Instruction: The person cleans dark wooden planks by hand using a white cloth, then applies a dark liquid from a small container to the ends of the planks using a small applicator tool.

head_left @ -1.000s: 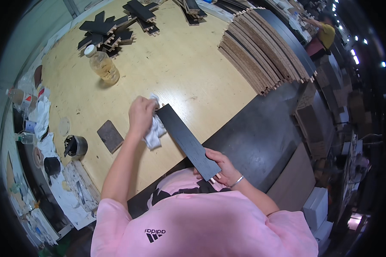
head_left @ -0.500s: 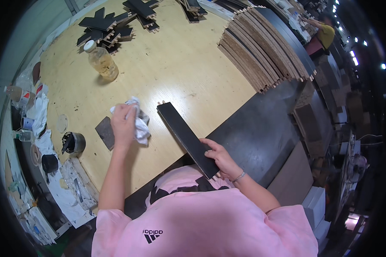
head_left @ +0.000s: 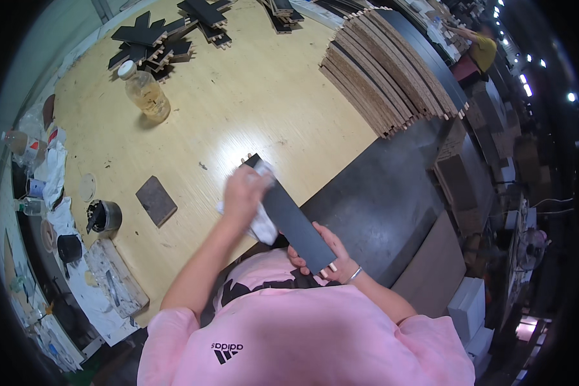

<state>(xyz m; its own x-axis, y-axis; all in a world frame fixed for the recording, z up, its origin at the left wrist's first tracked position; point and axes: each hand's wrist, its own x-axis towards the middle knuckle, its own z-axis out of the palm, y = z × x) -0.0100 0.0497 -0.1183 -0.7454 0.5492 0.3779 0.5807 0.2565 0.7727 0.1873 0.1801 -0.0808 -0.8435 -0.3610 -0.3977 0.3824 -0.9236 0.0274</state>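
A narrow black board (head_left: 296,225) with wooden dowels at both ends lies tilted in my right hand (head_left: 331,251), which grips its near end from beneath and along the edge. My left hand (head_left: 243,193) is closed on a white cloth (head_left: 262,226) and presses it to the far end of the board's black face. The left fingers are slightly blurred. Left of that hand, a dark flat square block (head_left: 156,201) lies on the pale wooden table (head_left: 193,141).
A capped bottle of yellowish liquid (head_left: 147,96) stands beyond, near a heap of black doweled boards (head_left: 151,38). At the far right is a stack of larger panels (head_left: 392,71). A dark pot (head_left: 104,217) sits left. A person in yellow (head_left: 482,55) works at the back right.
My left hand has brought the cloth from beside the square block rightward onto the board. The board has turned its broad black face up, and my right hand's fingers have shifted beneath it.
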